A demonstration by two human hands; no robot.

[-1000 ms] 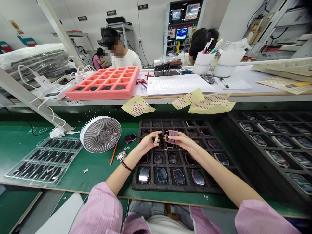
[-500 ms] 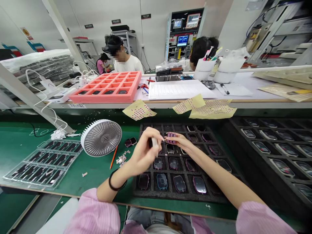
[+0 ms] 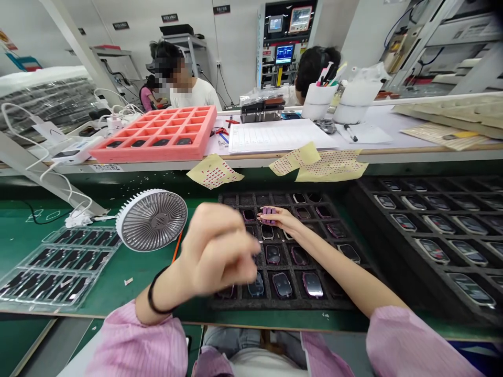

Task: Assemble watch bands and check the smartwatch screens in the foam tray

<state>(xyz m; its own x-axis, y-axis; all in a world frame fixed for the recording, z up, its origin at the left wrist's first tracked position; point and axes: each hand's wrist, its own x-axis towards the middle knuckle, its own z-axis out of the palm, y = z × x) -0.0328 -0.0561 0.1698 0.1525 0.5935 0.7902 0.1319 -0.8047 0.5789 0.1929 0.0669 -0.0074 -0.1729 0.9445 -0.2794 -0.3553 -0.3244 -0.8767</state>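
My right hand (image 3: 282,220) rests over the far part of a black foam tray (image 3: 283,304), its fingertips pinching a small ribbed purple piece (image 3: 268,215). Rounded, glossy watch-like devices (image 3: 313,284) with coloured rims sit in the tray's square compartments. My left hand (image 3: 214,248) is raised above the tray's near left corner, close to the camera. It is motion-blurred with the fingers drawn together, and it hides several compartments. I cannot tell whether it holds anything.
A grey desk fan (image 3: 151,220) and an orange pencil (image 3: 176,247) stand left of the tray, beside a clear plastic tray of dark parts (image 3: 58,267). A second black tray (image 3: 432,230) lies right. Yellow label sheets (image 3: 214,171) hang from the shelf edge above.
My left hand has risen toward the camera and moved left, and the small white piece seen in it earlier no longer shows. My right hand stays on the purple piece.
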